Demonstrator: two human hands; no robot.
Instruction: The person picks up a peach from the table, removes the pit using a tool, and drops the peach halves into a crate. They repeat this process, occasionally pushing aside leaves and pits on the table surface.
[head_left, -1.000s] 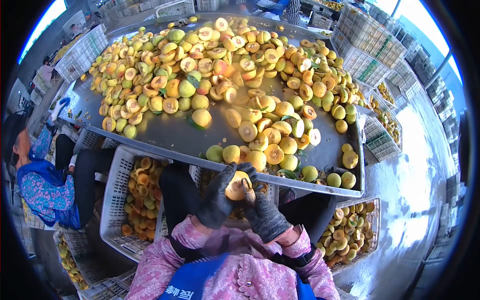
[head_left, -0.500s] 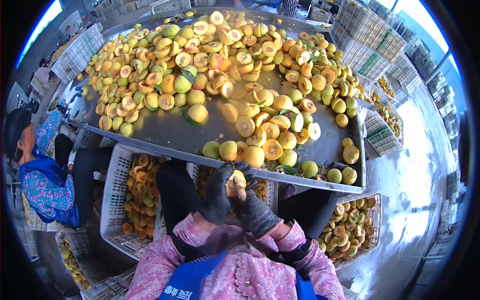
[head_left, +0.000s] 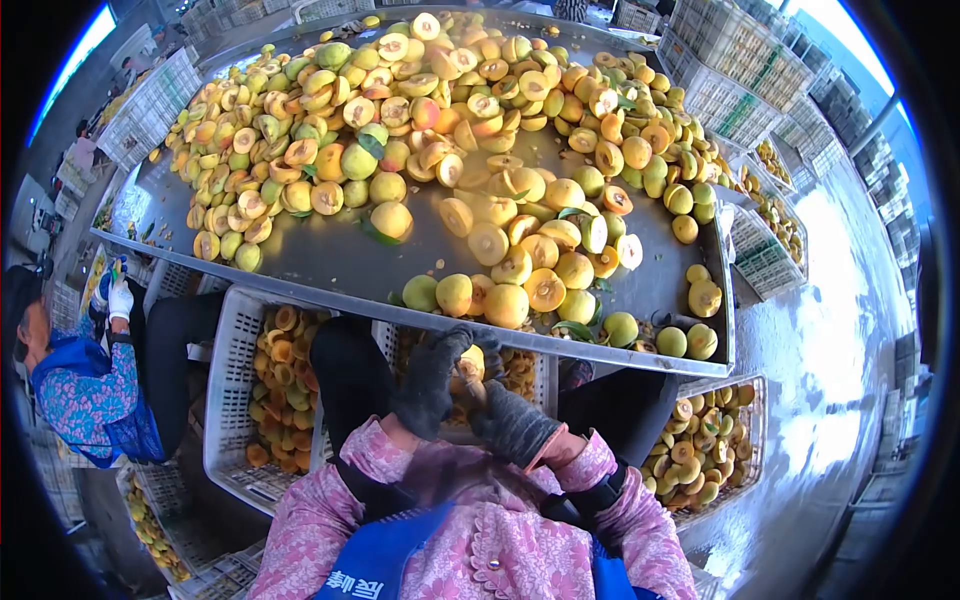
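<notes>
Fruit (head_left: 471, 361) is pinched between my two gloved hands: left hand (head_left: 430, 378) curled round one side, right hand (head_left: 508, 418) pressing from the other. Can't make out exactly how the right fingertips sit, they're too bunched up. My bet on trouble: squeeze lopsided and it pops loose, probably into the crate (head_left: 549, 392) right below. Next up is the worktop (head_left: 340, 262), its lip just past my fingers, so jerking upward could mean a knock. The halves (head_left: 546, 290) lying near that edge might get nudged over. Further back, the pile (head_left: 300, 150) looks loosely heaped; tug low down and it'd likely slide.
</notes>
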